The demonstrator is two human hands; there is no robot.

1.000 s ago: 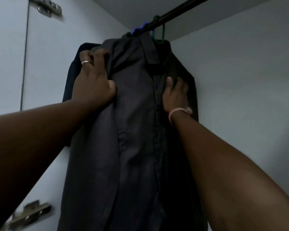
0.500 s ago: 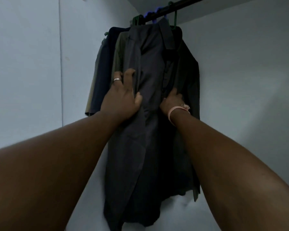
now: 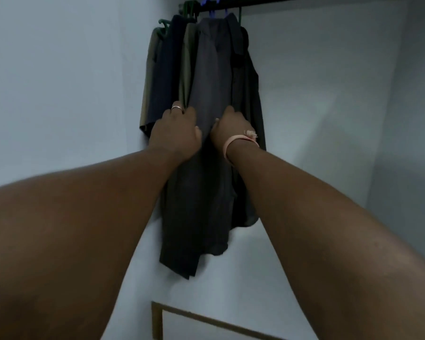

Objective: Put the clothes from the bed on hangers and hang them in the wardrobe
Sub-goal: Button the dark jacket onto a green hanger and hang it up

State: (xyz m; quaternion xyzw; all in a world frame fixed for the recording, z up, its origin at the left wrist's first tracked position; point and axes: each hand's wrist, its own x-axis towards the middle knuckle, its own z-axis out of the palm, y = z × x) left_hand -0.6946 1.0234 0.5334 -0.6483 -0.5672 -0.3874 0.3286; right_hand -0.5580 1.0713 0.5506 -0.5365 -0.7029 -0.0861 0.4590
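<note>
Dark grey shirt [image 3: 210, 89] hung from black rail [image 3: 255, 2] in wardrobe corner, frontmost of several garments. Behind it to left we saw olive garment [image 3: 185, 69], navy garment [image 3: 163, 77] and khaki garment [image 3: 149, 77], on green hanger [image 3: 163, 24] and blue hangers [image 3: 212, 12]. Left hand [image 3: 176, 132], ring on finger, fingers curled into shirt's left edge, grip closed on fabric. Right hand [image 3: 232, 127], pink band at wrist, pressed against shirt front; fingers hidden, so we couldn't tell its grip. Wooden-edged panel [image 3: 157, 320] below.
</note>
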